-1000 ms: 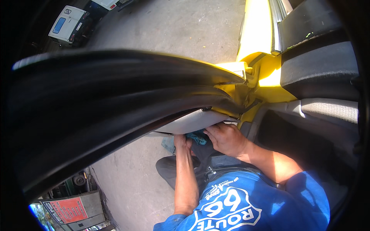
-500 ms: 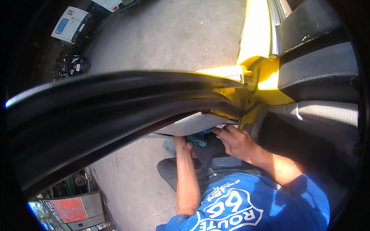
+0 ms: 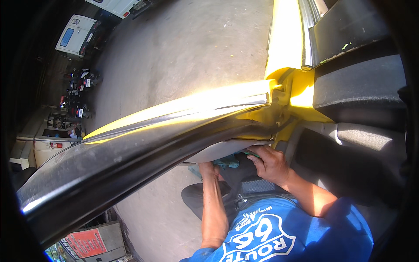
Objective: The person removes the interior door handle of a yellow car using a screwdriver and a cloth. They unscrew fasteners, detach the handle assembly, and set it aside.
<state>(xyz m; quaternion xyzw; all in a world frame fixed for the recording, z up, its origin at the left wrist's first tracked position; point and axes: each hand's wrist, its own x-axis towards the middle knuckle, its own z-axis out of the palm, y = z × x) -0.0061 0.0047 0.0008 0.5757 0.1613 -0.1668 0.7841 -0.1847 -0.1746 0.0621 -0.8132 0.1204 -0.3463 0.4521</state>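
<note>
Okay, grey door panel (image 3: 218,151) sits mid-frame; right hand (image 3: 271,164) curls at its lower-right edge, left hand (image 3: 208,169) beside the teal cloth (image 3: 229,161). Contact's hidden, so I can't tell either grip; I'd work gently, by feel.

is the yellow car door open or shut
Open: the door stands out over the concrete floor, angled away from the yellow car body, with the right hand beside its grey inner panel.

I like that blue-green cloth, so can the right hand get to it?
Probably yes: the right hand is close to the cloth, and the way looks free, though the grey door panel may hide something.
</note>
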